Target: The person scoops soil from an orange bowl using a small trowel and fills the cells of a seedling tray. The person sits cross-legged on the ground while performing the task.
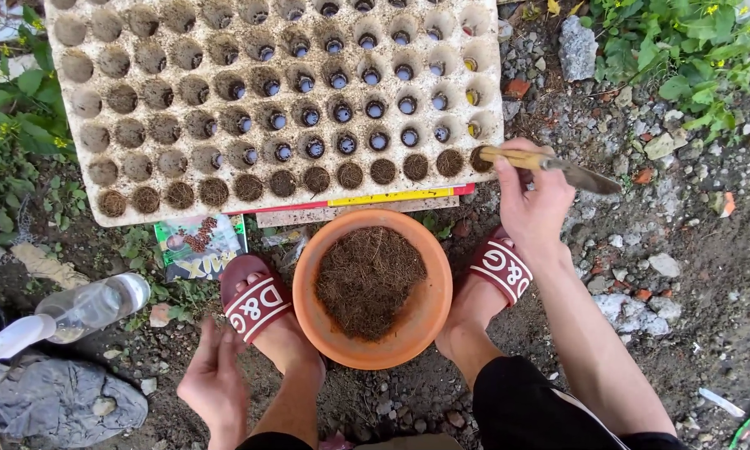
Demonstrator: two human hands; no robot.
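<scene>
**Filling the near row of a seedling tray**

Seedling tray [83, 125]: nearest row holds brown fibre. Bowl of fibre [373, 287] below right hand [532, 204], which grips a knife [550, 164] at the corner cell. Left hand [215, 382] rests empty, apparently open. Next, probably: tamp that cell.

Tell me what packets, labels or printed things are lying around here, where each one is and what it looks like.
Packet: flat on the ground below the tray, beside the left foot; rectangular, green and white with a brown picture.
Ruler strip: under the tray's near edge, above the bowl; long, thin, yellow with red ends.
Sandals: on both feet flanking the bowl; dark red straps with white lettering.
Spray bottle: lying at left; clear, no label visible.
</scene>
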